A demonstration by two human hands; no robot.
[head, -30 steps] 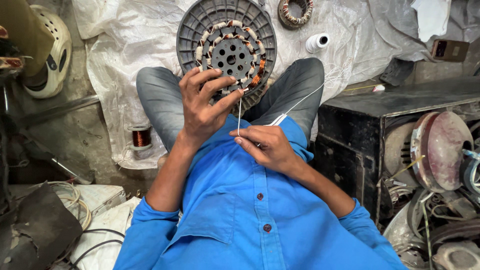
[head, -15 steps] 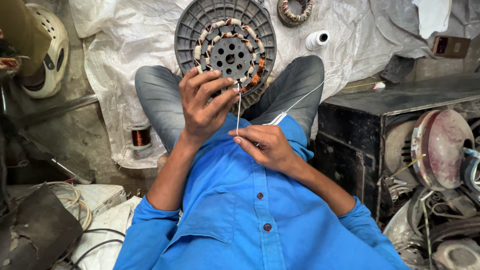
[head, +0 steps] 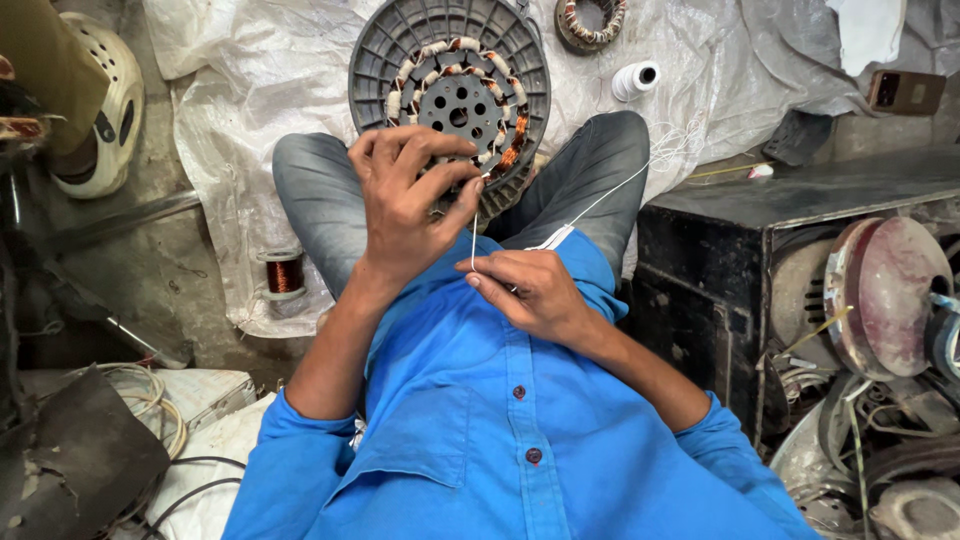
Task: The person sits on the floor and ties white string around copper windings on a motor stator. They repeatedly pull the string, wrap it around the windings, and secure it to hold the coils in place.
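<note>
Head view: both hands (head: 415, 195) pinch white thread (head: 474, 240).

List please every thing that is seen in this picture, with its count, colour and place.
fan stator: one, grey with white and copper windings, on lap, top centre
white thread: one, stretched between both hands
thread spool: one, white, top right on plastic sheet
copper wire spool: one, floor, left
small winding ring: one, top edge
black metal box: one, right
white casing: one, far left
left hand: on stator, pinching thread
right hand: pulling thread, over blue shirt
</note>
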